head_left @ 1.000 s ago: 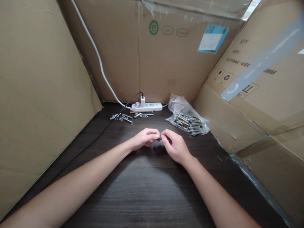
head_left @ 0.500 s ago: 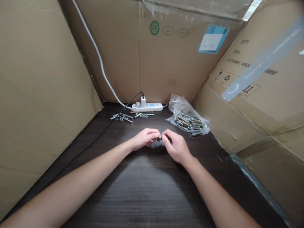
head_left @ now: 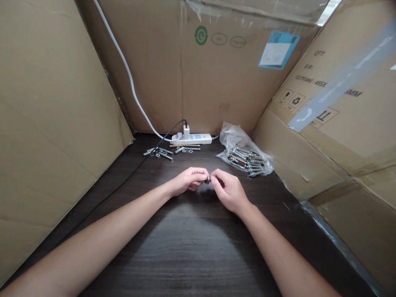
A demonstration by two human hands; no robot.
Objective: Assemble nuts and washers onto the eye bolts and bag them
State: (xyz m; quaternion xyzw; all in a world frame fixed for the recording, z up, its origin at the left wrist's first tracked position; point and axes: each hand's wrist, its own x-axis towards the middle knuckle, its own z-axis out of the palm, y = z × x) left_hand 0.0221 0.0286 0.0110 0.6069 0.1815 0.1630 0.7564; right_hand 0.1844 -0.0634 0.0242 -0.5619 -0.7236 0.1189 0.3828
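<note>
Over the middle of the dark table, my left hand (head_left: pixel 189 181) is closed in a pinch on a small brass-coloured bolt (head_left: pixel 208 180). Most of the bolt is hidden behind my fingers; only a short end shows in the gap between the hands. From the other side, my right hand (head_left: pixel 229 189) pinches this end with thumb and fingertips. Beyond my left hand lie loose silver bolts (head_left: pixel 166 156) with several washers and nuts. Past my right hand rests a clear plastic bag (head_left: pixel 232 133) with many bolts (head_left: pixel 247 159) at its mouth.
A white power strip (head_left: pixel 201 139) with a plugged-in charger (head_left: pixel 186 132) stands against the back cardboard wall (head_left: pixel 154 82). Its black cable (head_left: pixel 133 173) crosses the table on the left. Cardboard boxes (head_left: pixel 55 123) close in both sides.
Both hands stay at the same spot, pinching the bolt. Only a very slight shift of the fingers shows; the loose bolts and the bag have not moved.
</note>
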